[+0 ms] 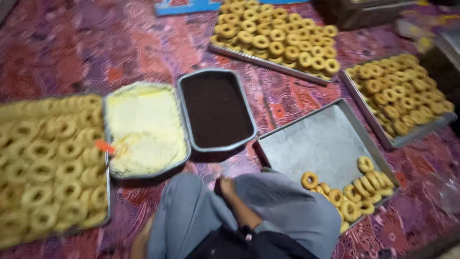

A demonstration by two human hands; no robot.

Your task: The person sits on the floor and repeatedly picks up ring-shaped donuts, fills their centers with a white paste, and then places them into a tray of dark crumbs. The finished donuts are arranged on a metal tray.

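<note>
I sit cross-legged in grey-blue trousers (191,211) on a patterned mat. My right hand (226,186) rests in the gap between my knees, fingers curled, and I see nothing in it. A bare patch of skin (140,241) lies by my left knee; I cannot tell whether it is my left hand or a foot. Just beyond my knees stand a tray of pale yellow cream (143,127) with an orange-handled tool (104,146) in it and a tray of dark brown filling (215,110). A steel tray (316,139) by my right knee holds several ring biscuits (352,192) in its near corner.
At the left, a full tray of ring biscuits (48,168) reaches almost to my left knee. Two more full trays lie at the back (278,36) and the right (400,93). A dark box (354,14) and a blue board (184,6) sit at the far edge.
</note>
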